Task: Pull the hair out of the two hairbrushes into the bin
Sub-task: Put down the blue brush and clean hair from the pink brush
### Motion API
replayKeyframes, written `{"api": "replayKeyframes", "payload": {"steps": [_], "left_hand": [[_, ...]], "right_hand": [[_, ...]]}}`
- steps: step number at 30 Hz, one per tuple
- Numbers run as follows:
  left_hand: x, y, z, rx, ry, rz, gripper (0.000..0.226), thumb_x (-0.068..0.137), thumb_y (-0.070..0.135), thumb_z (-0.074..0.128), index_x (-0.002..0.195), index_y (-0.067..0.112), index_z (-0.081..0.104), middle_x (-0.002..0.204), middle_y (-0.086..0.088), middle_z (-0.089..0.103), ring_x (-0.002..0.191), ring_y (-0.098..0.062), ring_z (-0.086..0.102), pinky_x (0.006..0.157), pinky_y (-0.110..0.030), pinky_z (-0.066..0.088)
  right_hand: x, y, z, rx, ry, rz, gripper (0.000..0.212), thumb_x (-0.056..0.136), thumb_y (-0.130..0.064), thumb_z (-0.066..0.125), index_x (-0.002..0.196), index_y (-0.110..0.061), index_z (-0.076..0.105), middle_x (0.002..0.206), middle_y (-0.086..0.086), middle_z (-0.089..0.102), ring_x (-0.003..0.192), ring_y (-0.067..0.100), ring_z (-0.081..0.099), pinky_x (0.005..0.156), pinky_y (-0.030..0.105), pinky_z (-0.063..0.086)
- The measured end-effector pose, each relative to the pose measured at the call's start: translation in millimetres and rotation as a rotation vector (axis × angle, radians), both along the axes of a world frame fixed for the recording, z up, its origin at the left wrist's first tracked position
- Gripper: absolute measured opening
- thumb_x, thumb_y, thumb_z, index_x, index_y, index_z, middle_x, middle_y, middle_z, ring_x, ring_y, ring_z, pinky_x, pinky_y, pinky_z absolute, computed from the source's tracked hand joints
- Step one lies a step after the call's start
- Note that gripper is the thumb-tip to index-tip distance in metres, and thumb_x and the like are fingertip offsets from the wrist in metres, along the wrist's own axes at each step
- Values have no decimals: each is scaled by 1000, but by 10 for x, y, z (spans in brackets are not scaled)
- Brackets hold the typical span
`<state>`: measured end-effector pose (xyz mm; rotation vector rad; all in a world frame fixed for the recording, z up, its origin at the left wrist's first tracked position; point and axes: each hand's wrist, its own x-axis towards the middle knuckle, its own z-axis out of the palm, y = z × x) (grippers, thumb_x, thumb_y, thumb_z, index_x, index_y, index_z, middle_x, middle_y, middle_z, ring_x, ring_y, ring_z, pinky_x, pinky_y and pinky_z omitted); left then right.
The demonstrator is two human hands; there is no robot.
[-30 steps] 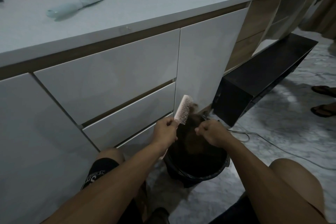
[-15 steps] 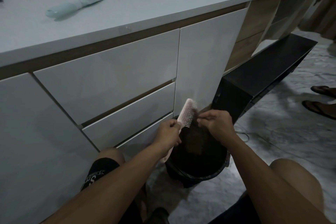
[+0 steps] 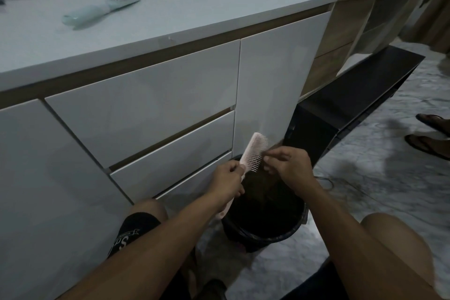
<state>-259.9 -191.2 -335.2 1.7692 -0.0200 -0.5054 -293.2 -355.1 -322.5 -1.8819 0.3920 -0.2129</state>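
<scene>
Hands are working above the bin [image 3: 264, 236]: left hand [image 3: 225, 181] gripping the pink brush [image 3: 254, 152], right hand [image 3: 286, 164] returning at 3 o'clock, pinching hair again.

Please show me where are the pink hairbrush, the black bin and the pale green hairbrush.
pink hairbrush [image 3: 254, 152]: head view, on its bristled head.
black bin [image 3: 263, 238]: head view, on its near rim.
pale green hairbrush [image 3: 85, 14]: head view, on its handle, lying on the white cabinet top.

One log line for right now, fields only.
left hand: holds pink brush | right hand: fingers at bristles | bin: below | green brush: on counter
</scene>
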Motion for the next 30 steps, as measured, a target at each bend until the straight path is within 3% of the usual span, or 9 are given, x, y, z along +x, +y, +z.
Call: {"api": "replayKeyframes", "payload": {"steps": [4, 8, 14, 17, 22, 26, 30], "left_hand": [[103, 36, 28, 4, 40, 91, 23, 99, 19, 43, 94, 7, 62, 70, -12, 56, 44, -16, 51, 44, -24, 40], [109, 40, 18, -14, 38, 53, 22, 98, 20, 45, 96, 8, 63, 75, -11, 59, 44, -16, 51, 43, -24, 40], [43, 7, 15, -1, -32, -25, 20, 97, 22, 47, 98, 13, 65, 74, -6, 62, 45, -17, 55, 44, -24, 44], [15, -7, 19, 16, -111, -27, 21, 96, 21, 49, 102, 12, 67, 75, -8, 65, 45, -17, 55, 43, -24, 45], [29, 12, 27, 8, -171, 7, 18, 95, 21, 52, 101, 17, 69, 70, -11, 65, 44, -17, 53, 43, -24, 44], [62, 44, 29, 21, -172, 25, 16, 96, 23, 51, 96, 20, 66, 69, -13, 63, 49, -19, 55, 48, -26, 45], [88, 39, -26, 22, -114, 70, 23, 96, 27, 49, 94, 15, 69, 76, -10, 65, 47, -17, 55, 44, -23, 42]], "right_hand": [[1, -31, 32, 12, 31, 14, 15, 82, -3, 72, 96, -3, 73, 78, 10, 74, 62, 17, 72, 61, 22, 59], [9, -11, 58, 19, 78, 37, 11, 85, -4, 69, 95, -6, 68, 87, 9, 73, 74, 19, 73, 67, 29, 60], [4, 69, 87, 351, 183, 124, 36, 83, -4, 71, 111, -6, 49, 103, 11, 71, 77, 24, 73, 64, 28, 57], [-20, 84, 81, 304, 232, 171, 42, 81, -7, 73, 114, -9, 48, 103, 9, 71, 78, 21, 72, 65, 27, 57], [-20, 28, 49, 227, 287, 209, 38, 83, -9, 72, 115, -9, 52, 90, 8, 76, 79, 24, 68, 75, 36, 56], [-36, 6, 89, 52, 325, 297, 19, 90, -9, 62, 108, -10, 68, 84, 2, 75, 75, 15, 66, 66, 24, 53], [-58, -6, 117, 0, 319, 354, 19, 91, -4, 60, 92, -14, 76, 78, 3, 72, 66, 12, 62, 61, 20, 52]]}}
